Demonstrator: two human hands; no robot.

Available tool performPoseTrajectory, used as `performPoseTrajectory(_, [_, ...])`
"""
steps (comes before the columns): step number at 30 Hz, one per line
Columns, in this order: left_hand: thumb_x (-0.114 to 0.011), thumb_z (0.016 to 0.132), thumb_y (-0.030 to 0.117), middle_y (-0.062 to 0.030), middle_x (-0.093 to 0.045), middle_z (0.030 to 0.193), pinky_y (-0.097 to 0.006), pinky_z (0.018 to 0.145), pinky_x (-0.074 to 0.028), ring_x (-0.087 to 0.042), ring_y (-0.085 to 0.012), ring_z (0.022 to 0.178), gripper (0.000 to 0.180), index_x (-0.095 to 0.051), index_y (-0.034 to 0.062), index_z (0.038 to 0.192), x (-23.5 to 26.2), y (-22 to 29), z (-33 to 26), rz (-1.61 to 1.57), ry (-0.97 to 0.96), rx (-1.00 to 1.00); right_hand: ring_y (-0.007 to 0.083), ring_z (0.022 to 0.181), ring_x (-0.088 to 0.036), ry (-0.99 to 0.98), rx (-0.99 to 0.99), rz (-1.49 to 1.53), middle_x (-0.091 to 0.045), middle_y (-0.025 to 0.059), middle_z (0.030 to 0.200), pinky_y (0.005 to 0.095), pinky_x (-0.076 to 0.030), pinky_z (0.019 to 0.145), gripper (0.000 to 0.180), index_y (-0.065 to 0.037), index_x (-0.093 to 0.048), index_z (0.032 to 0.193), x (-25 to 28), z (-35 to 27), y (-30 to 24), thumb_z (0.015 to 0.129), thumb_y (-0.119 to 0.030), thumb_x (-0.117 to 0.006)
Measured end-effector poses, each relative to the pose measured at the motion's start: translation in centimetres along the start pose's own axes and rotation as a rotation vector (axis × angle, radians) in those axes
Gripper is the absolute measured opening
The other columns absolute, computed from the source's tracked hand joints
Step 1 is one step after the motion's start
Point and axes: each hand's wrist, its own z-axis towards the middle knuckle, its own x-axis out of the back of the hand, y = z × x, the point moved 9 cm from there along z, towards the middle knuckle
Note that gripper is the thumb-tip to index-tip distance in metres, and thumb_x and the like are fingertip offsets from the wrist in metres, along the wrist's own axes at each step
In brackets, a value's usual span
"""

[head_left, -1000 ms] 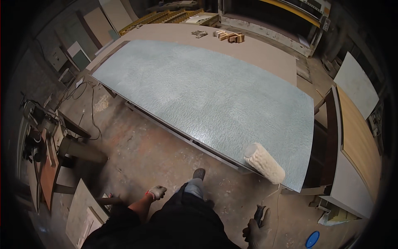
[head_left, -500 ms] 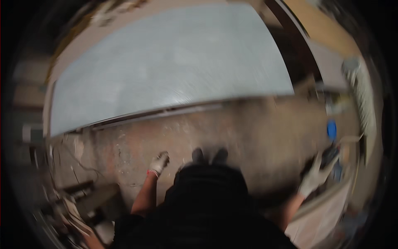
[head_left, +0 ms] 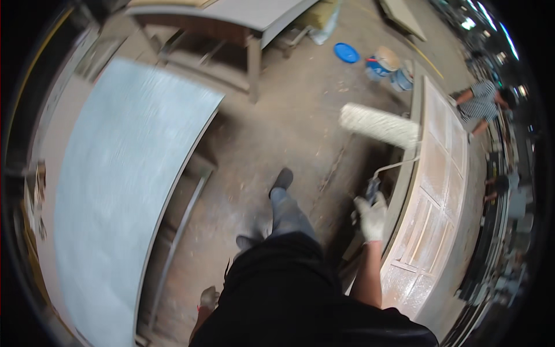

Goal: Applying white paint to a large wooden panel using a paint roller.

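My right hand [head_left: 373, 218], in a pale work glove, is closed on the dark handle of a paint roller [head_left: 378, 126]. The roller's fluffy white sleeve hangs over the floor, its end beside the edge of a framed panel [head_left: 425, 196] that looks wet or glossy. Low beside my body, my left hand [head_left: 209, 297] is gloved too. Its fingers are curled and nothing shows in them. The nearest thing to it is the table on the left, topped by a large light-blue sheet [head_left: 127, 173].
Another table [head_left: 254, 63] stands ahead. Beyond the roller are a blue lid [head_left: 346, 52] on the floor and two buckets [head_left: 381, 62]. A person in a striped shirt [head_left: 484, 103] is across the framed panel, with another person [head_left: 502, 184] farther along.
My view has swung right: the blue sheet now lies to my left and the framed panel to my right. My feet have moved into a stride. The roller stays in my right hand.
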Motion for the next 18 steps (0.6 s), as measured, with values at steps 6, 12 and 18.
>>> performPoseTrajectory(6, [-0.056,0.101,0.032,-0.0056,-0.059,0.073,-0.032,0.047,-0.047,-0.057,-0.0182,0.055,0.025,-0.062,0.0079,0.102,-9.2,28.7,-4.7,0.162,0.075,-0.265,0.0141,0.053,-0.062,0.015,-0.12,-0.064,-0.064,0.0073,0.068,0.032,-0.051,0.05,0.028,-0.001,-0.062,0.108,1.5,9.3,3.6,0.085,-0.013,-0.071])
performPoseTrajectory(12, [-0.059,0.101,0.034,-0.0073,-0.063,0.079,-0.034,0.054,-0.052,-0.064,-0.0198,0.063,0.03,-0.063,0.0057,0.11,-27.0,51.4,-7.7,0.27,-0.027,-0.464,0.0149,0.057,-0.065,-0.02,-0.206,-0.016,-0.065,0.0073,0.071,0.032,-0.053,0.052,0.027,0.001,-0.061,0.105,2.3,22.6,-1.8,0.086,-0.013,-0.073])
performPoseTrajectory(18, [-0.06,0.1,0.033,-0.0099,-0.067,0.088,-0.036,0.059,-0.053,-0.067,-0.0216,0.071,0.031,-0.063,0.0058,0.116,-41.4,64.1,-8.6,0.388,-0.137,-0.503,0.0133,0.057,-0.064,0.075,-0.214,0.1,-0.064,0.0063,0.074,0.0309,-0.052,0.05,0.029,0.002,-0.059,0.109,4.0,36.3,-5.2,0.087,-0.011,-0.073])
